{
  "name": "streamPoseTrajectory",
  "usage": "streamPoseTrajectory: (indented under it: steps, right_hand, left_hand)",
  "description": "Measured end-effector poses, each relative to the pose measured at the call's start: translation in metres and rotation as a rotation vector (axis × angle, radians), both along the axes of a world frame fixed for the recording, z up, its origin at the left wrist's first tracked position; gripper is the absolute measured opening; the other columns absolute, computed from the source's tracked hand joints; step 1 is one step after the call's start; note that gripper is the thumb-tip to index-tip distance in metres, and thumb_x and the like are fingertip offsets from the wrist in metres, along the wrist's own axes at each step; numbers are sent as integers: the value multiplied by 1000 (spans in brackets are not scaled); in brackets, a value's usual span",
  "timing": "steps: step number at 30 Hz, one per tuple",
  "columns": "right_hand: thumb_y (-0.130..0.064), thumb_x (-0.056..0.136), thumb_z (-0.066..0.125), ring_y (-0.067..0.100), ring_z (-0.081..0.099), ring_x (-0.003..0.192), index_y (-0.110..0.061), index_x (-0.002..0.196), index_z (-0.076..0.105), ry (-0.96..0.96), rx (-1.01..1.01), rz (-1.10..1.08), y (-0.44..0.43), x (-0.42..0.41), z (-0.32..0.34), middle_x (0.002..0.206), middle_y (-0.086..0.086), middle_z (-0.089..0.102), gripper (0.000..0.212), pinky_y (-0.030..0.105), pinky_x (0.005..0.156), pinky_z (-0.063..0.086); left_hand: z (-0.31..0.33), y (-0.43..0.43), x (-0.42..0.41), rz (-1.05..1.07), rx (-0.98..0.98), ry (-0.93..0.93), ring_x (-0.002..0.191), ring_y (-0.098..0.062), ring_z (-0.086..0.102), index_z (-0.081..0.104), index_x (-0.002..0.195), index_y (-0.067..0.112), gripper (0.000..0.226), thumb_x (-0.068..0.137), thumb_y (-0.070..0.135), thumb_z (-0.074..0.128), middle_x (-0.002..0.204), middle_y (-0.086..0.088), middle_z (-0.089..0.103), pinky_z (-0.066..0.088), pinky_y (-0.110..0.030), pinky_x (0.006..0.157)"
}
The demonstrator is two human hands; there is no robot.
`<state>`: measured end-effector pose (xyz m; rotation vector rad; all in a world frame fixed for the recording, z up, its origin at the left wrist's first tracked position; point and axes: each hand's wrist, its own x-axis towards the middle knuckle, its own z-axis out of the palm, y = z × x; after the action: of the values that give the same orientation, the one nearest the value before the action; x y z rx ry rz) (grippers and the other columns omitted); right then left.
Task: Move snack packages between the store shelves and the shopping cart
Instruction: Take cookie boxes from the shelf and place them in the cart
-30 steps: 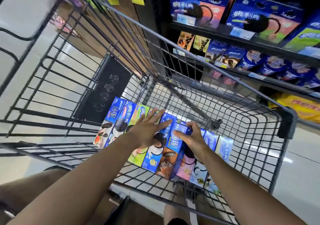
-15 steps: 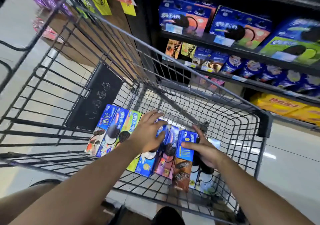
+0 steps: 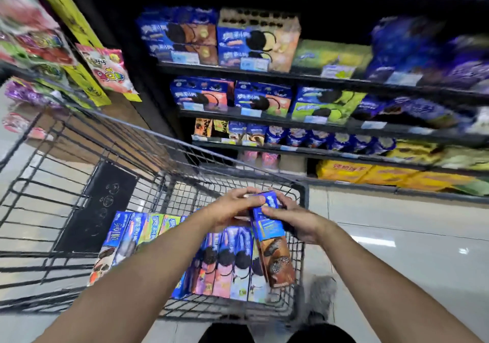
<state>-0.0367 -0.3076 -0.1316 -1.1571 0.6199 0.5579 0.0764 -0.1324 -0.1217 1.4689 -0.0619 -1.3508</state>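
Note:
A blue and brown cookie box (image 3: 274,247) is lifted above the row of cookie boxes (image 3: 227,266) lying in the black wire shopping cart (image 3: 301,192). My left hand (image 3: 232,207) grips the box's top end from the left. My right hand (image 3: 293,218) grips the same end from the right. The box tilts, its lower end hanging over the cart's right side. More boxes (image 3: 127,237) lie further left in the cart, partly hidden by my left forearm.
Store shelves (image 3: 264,74) ahead hold blue, orange and green cookie boxes with price tags. Yellow boxes (image 3: 370,174) fill the bottom shelf. Snack bags (image 3: 105,67) hang on a rack at the left. Tiled floor lies to the right of the cart.
The brown box has risen out of the row in the cart. My left hand left the other boxes and joined the right on its top end. The view has tilted up toward the shelves.

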Motion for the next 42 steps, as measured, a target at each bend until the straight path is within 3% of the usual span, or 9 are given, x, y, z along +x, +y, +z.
streamPoseTrajectory:
  steps: [4,9,13,16,23,25,29,34,42]
  right_hand:
    - [-54,78,72,15,61,92,-37,133,55,64,-36,5,-50,-28,54,114,-6,72,60,27,68,42]
    - [-49,73,79,20,66,94,-28,113,57,24,-32,-189,-120,-66,86,106,2,69,50,42,89,46]
    - [-30,68,84,22,70,85,-20,115,48,-82,5,-401,-160,-81,103,102,8,71,60,39,91,47]
    - [-18,72,81,10,64,60,-12,124,47,-148,31,-482,-195,-86,116,81,4,72,62,28,76,49]
    - [-9,66,82,21,61,123,-12,145,44,-274,-171,-464,-295,-91,139,133,10,64,89,36,109,45]
    - [-8,63,84,16,62,123,-16,146,43,-326,-239,-446,-325,-89,143,130,4,68,93,29,100,50]
    - [-3,71,82,11,61,124,-25,149,41,-428,-324,-353,-381,-74,140,131,-5,67,91,24,98,52]
    - [-4,79,76,4,63,119,-24,151,41,-535,-423,-318,-423,-48,119,126,-11,69,82,12,85,51]
    - [-21,74,78,-5,62,116,-39,133,57,-758,-674,-383,-466,-8,89,124,-22,68,65,5,82,48]
  left_hand:
    - [38,-40,0,214,-13,14,92,-29,63,67,113,20,29,88,32,74,104,-11,70,51,-58,95]
    - [75,-94,-4,493,-59,-3,76,-25,70,66,107,22,26,90,41,71,100,-11,76,60,-59,80]
    - [90,-139,-19,629,-116,-24,72,-23,73,65,110,18,35,86,40,76,97,-10,77,59,-41,64]
    - [102,-176,-26,598,-173,-84,76,-24,72,61,115,14,47,81,41,80,102,-13,76,60,-39,69]
    - [117,-249,-21,284,-210,-426,116,-17,68,59,138,28,86,64,65,85,122,4,73,50,-38,105]
    - [117,-267,-17,162,-167,-568,116,-4,65,57,140,29,86,68,70,79,122,15,71,49,-22,101]
    - [105,-305,-12,52,-97,-738,112,-3,67,66,127,31,55,79,57,72,116,19,73,48,-34,105]
    - [82,-348,4,109,-133,-856,104,0,68,67,123,32,34,90,38,72,109,20,74,51,-24,97]
    - [58,-392,42,156,-193,-1175,118,10,57,51,141,43,60,86,52,71,123,35,63,44,-10,97]
